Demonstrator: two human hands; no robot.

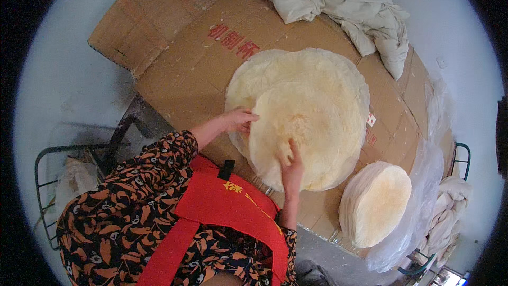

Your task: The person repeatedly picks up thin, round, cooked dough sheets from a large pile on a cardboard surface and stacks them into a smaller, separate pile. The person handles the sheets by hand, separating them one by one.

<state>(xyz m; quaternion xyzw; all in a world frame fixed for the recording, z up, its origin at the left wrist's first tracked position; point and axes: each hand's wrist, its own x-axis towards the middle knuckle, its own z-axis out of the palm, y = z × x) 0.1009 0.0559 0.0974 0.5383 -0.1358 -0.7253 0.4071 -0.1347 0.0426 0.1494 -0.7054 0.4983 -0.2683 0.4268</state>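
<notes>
A wide, thin round cream-coloured sheet (285, 63), which looks like flatbread, lies on the cardboard before me. On top of it rests a smaller round sheet (317, 135), browned and rough around its middle. My left hand (242, 120) pinches the left edge of this upper sheet. Over its lower part is my right hand (291, 167), slightly blurred, thumb and fingers apart; whether the fingertips touch the surface I cannot tell. A thick stack of similar round sheets (381, 208) stands to the lower right.
Flattened cardboard (186, 75) with red printing covers the table. A crumpled pale cloth (329, 0) lies at the far edge. Clear plastic film (424, 178) runs along the right side. Dark metal frames of chairs (47, 182) stand at left and right, one holding bundled cloth (444, 202).
</notes>
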